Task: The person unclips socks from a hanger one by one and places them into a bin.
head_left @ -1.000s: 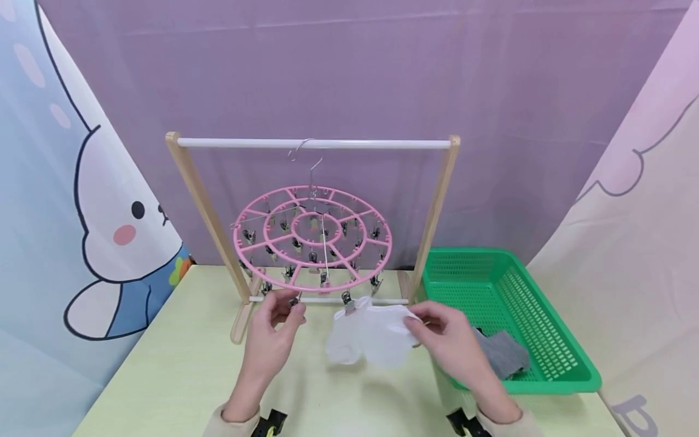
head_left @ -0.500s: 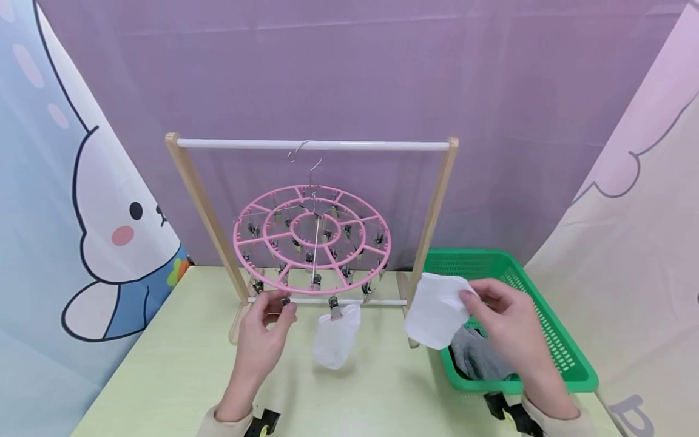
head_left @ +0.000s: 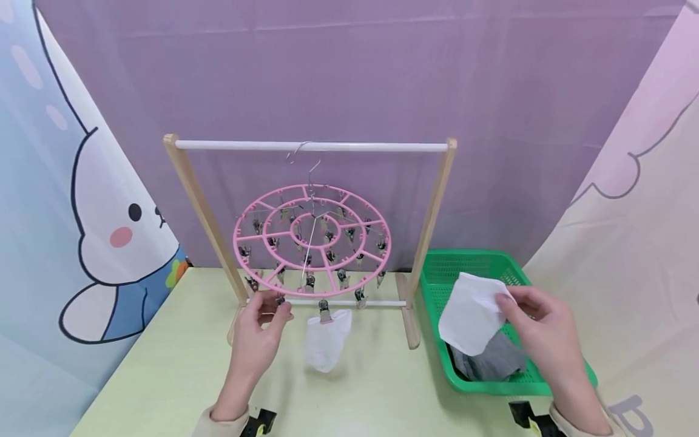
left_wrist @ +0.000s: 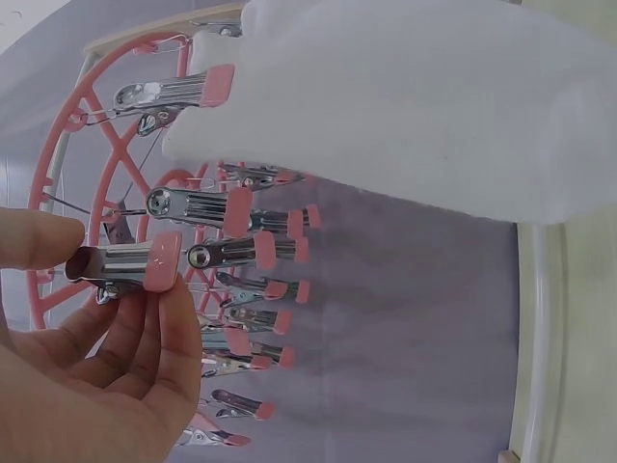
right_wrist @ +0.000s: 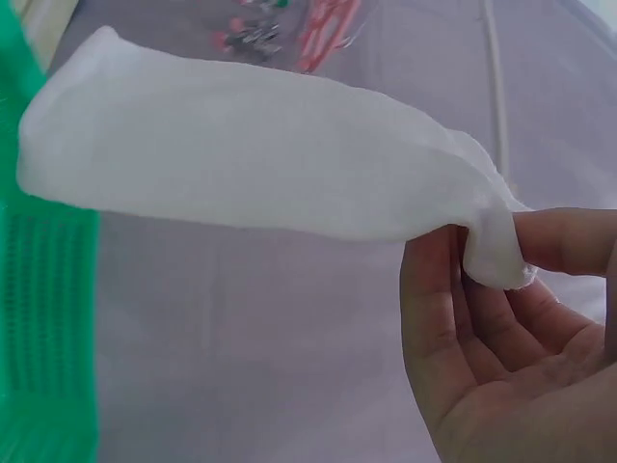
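My left hand [head_left: 259, 337] pinches a metal clip [left_wrist: 125, 265] with pink tips, hung from the front left rim of the round pink drying hanger [head_left: 240, 240]. Nothing is between that clip's tips in the left wrist view. One white sock [head_left: 326, 346] dangles from the neighbouring clip [head_left: 324, 311] at the hanger's front. By the cuff, my right hand [head_left: 546, 334] holds a second white sock [right_wrist: 251, 145] between thumb and fingers. In the head view this sock overlaps the green basket [head_left: 568, 340], and its toe end points away from the hand.
A wooden stand [head_left: 434, 212] with a white top bar [head_left: 377, 146] carries the hanger by its metal hook. Grey cloth [head_left: 491, 358] lies in the basket at the right. Several other clips hang around the hanger's rings. A purple curtain [head_left: 491, 91] covers the back.
My right hand has moved right with its sock, away from the clipped sock and over the basket. The hanger has turned slightly, its front clips shifting left; my left hand has shifted slightly left.
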{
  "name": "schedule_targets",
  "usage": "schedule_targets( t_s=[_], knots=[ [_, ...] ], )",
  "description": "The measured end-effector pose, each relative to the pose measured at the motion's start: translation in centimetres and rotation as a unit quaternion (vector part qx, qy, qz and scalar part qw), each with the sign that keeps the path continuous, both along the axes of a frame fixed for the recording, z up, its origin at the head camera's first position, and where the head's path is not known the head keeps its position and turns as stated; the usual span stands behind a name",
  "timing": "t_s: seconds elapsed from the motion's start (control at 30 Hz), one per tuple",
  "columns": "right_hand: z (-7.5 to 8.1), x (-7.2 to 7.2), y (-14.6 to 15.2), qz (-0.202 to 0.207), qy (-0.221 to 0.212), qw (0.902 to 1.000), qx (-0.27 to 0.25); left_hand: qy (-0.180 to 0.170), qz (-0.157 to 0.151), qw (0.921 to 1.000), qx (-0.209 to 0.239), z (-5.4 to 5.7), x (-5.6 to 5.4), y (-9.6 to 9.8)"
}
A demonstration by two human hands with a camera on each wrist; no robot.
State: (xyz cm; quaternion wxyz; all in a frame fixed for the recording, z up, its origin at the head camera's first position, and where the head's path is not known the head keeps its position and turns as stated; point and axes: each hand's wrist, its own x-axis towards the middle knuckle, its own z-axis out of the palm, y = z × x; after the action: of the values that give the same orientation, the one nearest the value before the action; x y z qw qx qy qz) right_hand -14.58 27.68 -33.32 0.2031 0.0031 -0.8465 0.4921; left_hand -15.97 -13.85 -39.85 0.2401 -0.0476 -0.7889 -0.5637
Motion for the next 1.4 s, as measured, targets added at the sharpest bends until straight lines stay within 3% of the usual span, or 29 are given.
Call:
schedule_targets(
  t_s=[0.17, 0.33, 0.47, 0.63, 0.77, 0.97, 1.2, 1.4],
  knots=[
    [-2.0, -0.4, 1.4, -0.003, -0.047, 0.9986, -0.023, -0.004, 0.010, 0.9999, -0.008, 0.0, 0.0, -0.2],
    [-5.0, -1.4, 3.1, -0.012, -0.122, 0.9918, -0.038, -0.001, 0.008, 1.0000, -0.003, 0.0, 0.1, -0.3],
    [-7.5, -2.2, 4.5, -0.044, -0.175, 0.9835, -0.019, 0.002, 0.008, 0.9999, -0.007, 0.0, 0.2, -0.4],
    [-9.5, -2.7, 5.6, -0.078, -0.197, 0.9766, 0.036, 0.002, 0.005, 0.9999, -0.013, 0.0, 0.2, -0.4],
    [-10.1, -2.5, 5.6, -0.098, -0.178, 0.9747, 0.093, 0.000, 0.003, 0.9999, -0.016, -0.1, 0.3, -0.4],
    [-9.1, -1.8, 3.2, -0.102, -0.089, 0.9815, 0.136, -0.002, 0.003, 0.9999, -0.016, 0.0, 0.3, -0.6],
    [-7.6, -1.4, -1.3, -0.047, -0.003, 0.9892, 0.139, 0.004, -0.009, 1.0000, 0.000, -0.1, 0.3, -0.7],
    [-7.1, -1.5, -5.4, 0.019, 0.032, 0.9954, 0.088, 0.014, -0.017, 0.9996, 0.018, -0.2, 0.2, -0.9]
  ],
)
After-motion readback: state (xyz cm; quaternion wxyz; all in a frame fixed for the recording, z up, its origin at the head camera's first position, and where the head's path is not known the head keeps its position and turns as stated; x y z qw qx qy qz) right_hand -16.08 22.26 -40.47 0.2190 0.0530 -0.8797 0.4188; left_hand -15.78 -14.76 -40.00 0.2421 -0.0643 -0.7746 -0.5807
